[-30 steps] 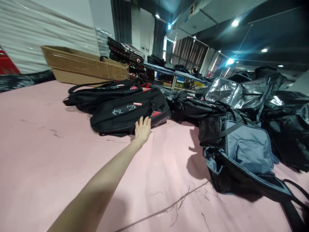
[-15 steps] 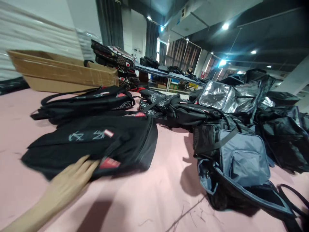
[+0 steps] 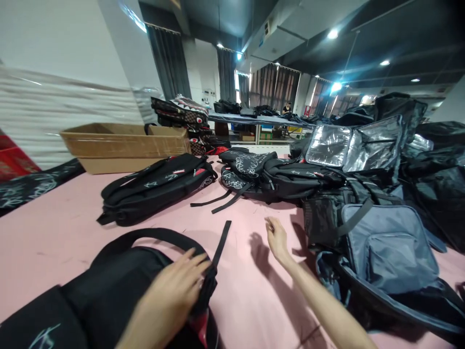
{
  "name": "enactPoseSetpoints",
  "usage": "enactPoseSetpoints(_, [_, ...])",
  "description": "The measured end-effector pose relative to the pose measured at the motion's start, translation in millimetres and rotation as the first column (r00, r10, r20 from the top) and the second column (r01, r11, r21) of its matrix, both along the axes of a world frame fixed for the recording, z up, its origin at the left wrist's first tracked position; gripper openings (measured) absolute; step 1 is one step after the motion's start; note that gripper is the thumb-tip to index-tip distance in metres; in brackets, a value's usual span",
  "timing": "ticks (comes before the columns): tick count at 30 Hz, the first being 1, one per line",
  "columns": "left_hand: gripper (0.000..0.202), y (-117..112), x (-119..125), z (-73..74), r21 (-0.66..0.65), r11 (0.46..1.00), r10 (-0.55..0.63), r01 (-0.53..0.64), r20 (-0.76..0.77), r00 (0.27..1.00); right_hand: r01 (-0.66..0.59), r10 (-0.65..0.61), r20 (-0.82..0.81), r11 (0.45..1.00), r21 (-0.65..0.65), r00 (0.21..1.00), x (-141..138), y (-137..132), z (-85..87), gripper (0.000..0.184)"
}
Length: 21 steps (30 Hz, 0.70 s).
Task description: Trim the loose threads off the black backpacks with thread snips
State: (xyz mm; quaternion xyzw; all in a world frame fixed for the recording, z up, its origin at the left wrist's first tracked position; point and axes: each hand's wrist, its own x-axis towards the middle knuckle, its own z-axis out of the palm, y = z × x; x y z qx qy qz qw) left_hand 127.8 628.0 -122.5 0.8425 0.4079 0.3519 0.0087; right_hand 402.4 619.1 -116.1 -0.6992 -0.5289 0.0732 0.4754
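Note:
A black backpack [image 3: 109, 291] with white markings and a red tag lies close to me at the bottom left of the pink table [image 3: 250, 300]. My left hand [image 3: 170, 295] rests on its upper edge, fingers together and curled over the fabric near a loose black strap [image 3: 220, 242]. My right hand [image 3: 276, 237] hovers over the bare pink surface to the right of the strap, fingers loosely apart, holding nothing. A grey and black bag [image 3: 381, 247] lies just right of that hand.
Another black backpack [image 3: 156, 186] lies further back, with more black bags [image 3: 269, 174] behind it. An open cardboard box [image 3: 123, 143] stands at the back left. Silver-lined bags [image 3: 356, 143] and black bags are heaped on the right. A far table holds more bags.
The black backpack has been pulled from the pile toward me, down to the bottom left. My left hand came back with it. My right hand has entered over the table.

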Motion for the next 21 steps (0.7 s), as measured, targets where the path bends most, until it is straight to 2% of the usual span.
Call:
enactPoseSetpoints(1, [0.037,6.9,15.0,-6.4,-0.067,0.996,-0.063,0.058,-0.082,0.995,0.020,-0.009,0.168,0.998,-0.064,0.986,4.4,29.5,10.4,0.035])
enactPoseSetpoints(2, [0.039,13.8,29.5,-14.4,-0.204,0.975,-0.131,0.088,-0.212,0.968,0.071,-0.025,0.319,0.988,-0.134,0.947,9.4,56.0,19.5,0.042])
enactPoseSetpoints(3, [0.042,19.9,42.6,-23.5,-0.344,0.936,-0.194,0.075,-0.324,0.926,0.140,-0.028,0.461,0.968,-0.210,0.887,15.0,79.5,26.8,0.048])
enactPoseSetpoints(4, [0.042,24.7,53.6,-33.0,-0.427,0.903,-0.228,0.045,-0.387,0.893,0.206,-0.004,0.582,0.937,-0.282,0.813,20.6,100.6,32.3,0.053])
enactPoseSetpoints(6, [0.041,29.4,67.1,-50.7,-0.497,0.868,-0.238,-0.015,-0.442,0.865,0.295,0.086,0.727,0.877,-0.379,0.681,30.6,136.9,36.9,0.059])
enactPoseSetpoints(8, [0.035,29.1,69.8,-63.7,-0.462,0.886,-0.184,-0.031,-0.414,0.891,0.312,0.159,0.768,0.849,-0.428,0.620,36.4,168.4,33.7,0.062])
enactPoseSetpoints(11, [0.029,26.1,64.4,-75.3,-0.419,0.908,-0.121,-0.029,-0.326,0.937,0.304,0.179,0.764,0.843,-0.444,0.620,37.3,209.1,18.8,0.061])
enactPoseSetpoints(14, [0.026,26.5,60.9,-86.4,-0.379,0.925,-0.094,-0.004,-0.240,0.966,0.340,0.147,0.756,0.827,-0.447,0.638,38.1,240.7,0.9,0.052])
enactPoseSetpoints(18, [0.022,31.2,61.9,-105.1,-0.206,0.978,-0.077,0.045,-0.150,0.986,0.389,0.102,0.743,0.801,-0.456,0.661,49.1,263.9,-16.0,0.041])
enactPoseSetpoints(21, [0.020,33.9,63.5,-116.4,-0.064,0.996,-0.064,0.058,-0.099,0.993,0.389,0.104,0.726,0.788,-0.477,0.680,55.8,263.8,-22.1,0.038])
